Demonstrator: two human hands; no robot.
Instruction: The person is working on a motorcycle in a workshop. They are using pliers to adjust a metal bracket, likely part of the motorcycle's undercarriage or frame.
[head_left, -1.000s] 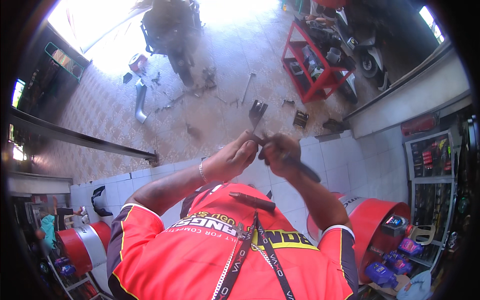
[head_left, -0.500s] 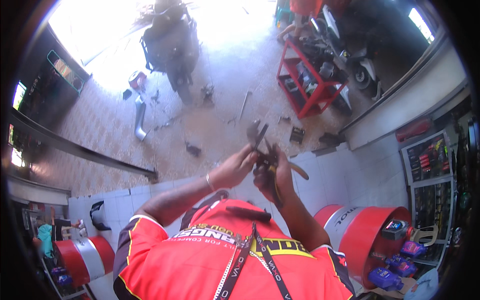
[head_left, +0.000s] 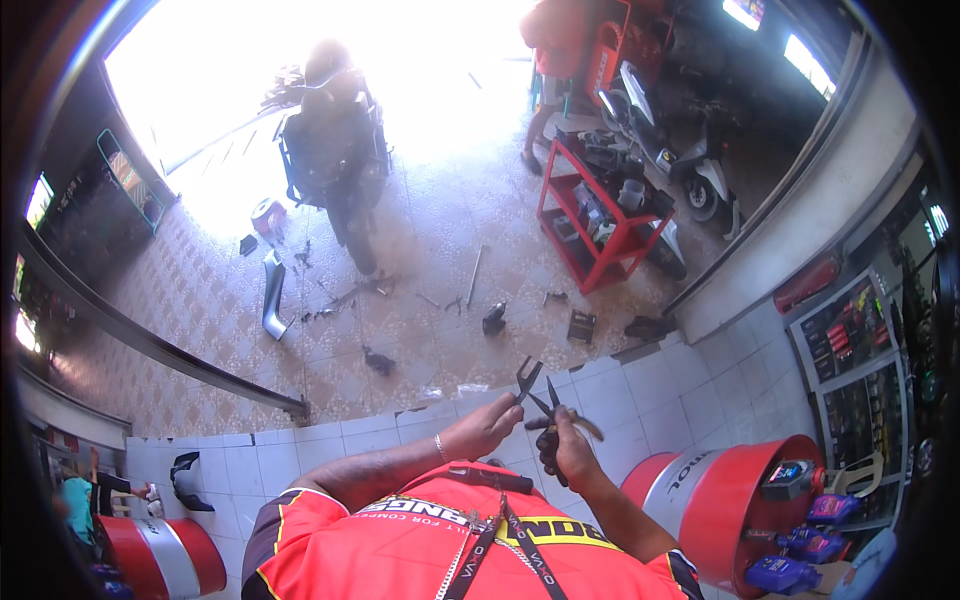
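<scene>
Head view: pliers (head_left: 548,420) are gripped by both closed hands, left hand (head_left: 487,428) and right hand (head_left: 572,452), so pinched fingers are judged likely should the grip slip.

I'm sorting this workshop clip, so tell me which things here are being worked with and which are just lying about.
In hand:
- pliers, in the right hand
- small forked metal part, pinched by the left hand

Lying about:
- grey body panel on the floor
- scattered tools
- red cart
- motorcycle
- red drum
</scene>
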